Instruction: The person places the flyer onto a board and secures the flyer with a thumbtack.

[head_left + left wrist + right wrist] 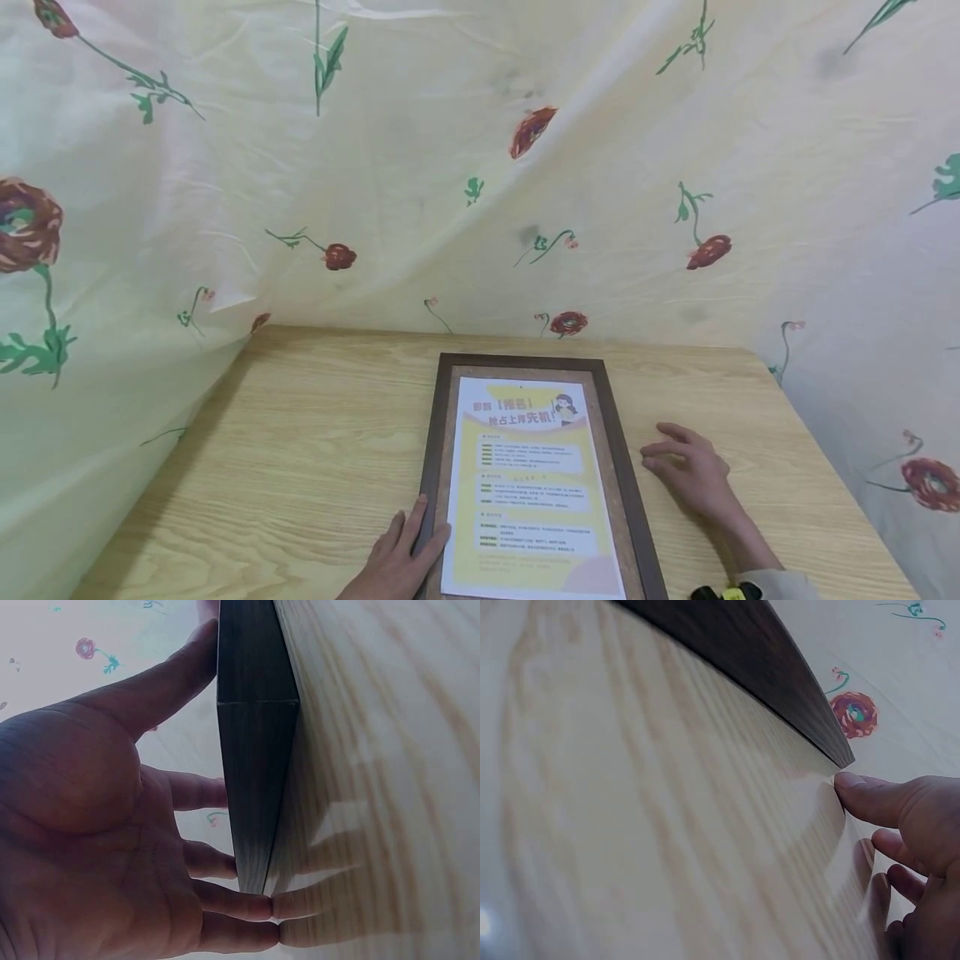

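A dark brown picture frame (pixel 622 467) lies flat on the wooden table in the head view. Inside its border, over a brown backing, sits a yellow and white printed poster (pixel 525 525) with a cartoon figure in the upper right corner. My left hand (pixel 396 557) is at the frame's left side, thumb reaching over the border. In the left wrist view the left hand (pixel 112 832) has its fingers extended along the frame's side (pixel 255 772), fingertips at the tabletop. To the right of the frame, apart from it, my right hand (pixel 693 475) is held low with fingers loosely bent and nothing in them.
The wood-grain table (pixel 300 433) extends on both sides of the frame. A cream floral sheet (pixel 420 183) hangs behind and along both sides of the table. A black and yellow device (pixel 731 592) sits at my right wrist, by the sleeve (pixel 776 585).
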Available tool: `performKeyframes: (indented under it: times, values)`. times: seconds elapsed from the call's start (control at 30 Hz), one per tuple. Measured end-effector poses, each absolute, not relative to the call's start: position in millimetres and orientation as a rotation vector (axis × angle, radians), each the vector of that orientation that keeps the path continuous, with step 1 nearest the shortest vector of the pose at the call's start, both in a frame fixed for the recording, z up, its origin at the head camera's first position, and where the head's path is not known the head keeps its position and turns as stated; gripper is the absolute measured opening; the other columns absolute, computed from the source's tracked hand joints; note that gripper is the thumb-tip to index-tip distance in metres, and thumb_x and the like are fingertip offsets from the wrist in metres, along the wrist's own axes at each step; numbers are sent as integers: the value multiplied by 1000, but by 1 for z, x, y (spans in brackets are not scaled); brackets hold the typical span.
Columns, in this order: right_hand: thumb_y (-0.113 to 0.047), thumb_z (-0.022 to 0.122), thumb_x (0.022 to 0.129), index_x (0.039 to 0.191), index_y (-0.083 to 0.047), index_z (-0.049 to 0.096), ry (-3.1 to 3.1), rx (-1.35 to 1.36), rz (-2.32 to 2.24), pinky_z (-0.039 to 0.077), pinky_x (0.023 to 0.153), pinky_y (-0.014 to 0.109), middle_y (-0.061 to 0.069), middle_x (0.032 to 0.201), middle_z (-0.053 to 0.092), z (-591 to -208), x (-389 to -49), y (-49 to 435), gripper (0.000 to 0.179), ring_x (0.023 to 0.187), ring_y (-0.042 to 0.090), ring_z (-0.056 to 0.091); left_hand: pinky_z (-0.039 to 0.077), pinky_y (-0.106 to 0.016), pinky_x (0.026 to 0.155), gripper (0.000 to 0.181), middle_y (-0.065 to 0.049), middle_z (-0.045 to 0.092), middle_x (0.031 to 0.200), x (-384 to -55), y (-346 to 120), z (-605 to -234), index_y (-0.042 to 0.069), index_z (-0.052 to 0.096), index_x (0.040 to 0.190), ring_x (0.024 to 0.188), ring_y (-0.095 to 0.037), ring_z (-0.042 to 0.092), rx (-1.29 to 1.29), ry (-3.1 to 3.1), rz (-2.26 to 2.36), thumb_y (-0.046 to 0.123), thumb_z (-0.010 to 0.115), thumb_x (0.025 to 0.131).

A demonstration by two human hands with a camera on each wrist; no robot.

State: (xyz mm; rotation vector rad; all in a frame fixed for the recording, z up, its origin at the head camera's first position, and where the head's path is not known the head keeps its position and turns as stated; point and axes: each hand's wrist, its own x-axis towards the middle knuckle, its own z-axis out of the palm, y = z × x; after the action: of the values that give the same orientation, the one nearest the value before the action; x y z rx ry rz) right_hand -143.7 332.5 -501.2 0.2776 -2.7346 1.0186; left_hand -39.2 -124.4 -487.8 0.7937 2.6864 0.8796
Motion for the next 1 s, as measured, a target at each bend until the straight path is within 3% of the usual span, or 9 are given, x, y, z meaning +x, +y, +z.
performKeyframes:
  times: [0.7,0.83,1.0]
  values:
    - [-11,79,84,92,-5,78,-2762,189,1124,4,94,81,33,135,49,-498,-142,333,11,126,59,34,35,-80,83,99,-36,18,153,-38,-124,-489,-1,45,145,123,-69,29,786,2701,859,66,71,77]
    - [-14,77,86,94,-5,77,-2792,160,1108,18,98,77,30,136,49,-497,-142,335,13,127,57,36,35,-81,82,99,-36,18,153,-38,-124,-489,-2,45,145,123,-70,28,793,2700,871,65,71,77]
    - [-16,75,88,95,-5,77,-2811,166,1096,39,94,67,30,134,51,-494,-141,336,13,125,54,41,34,-81,81,99,-36,18,153,-39,-124,-489,-2,45,144,123,-70,28,791,2699,874,65,71,77]
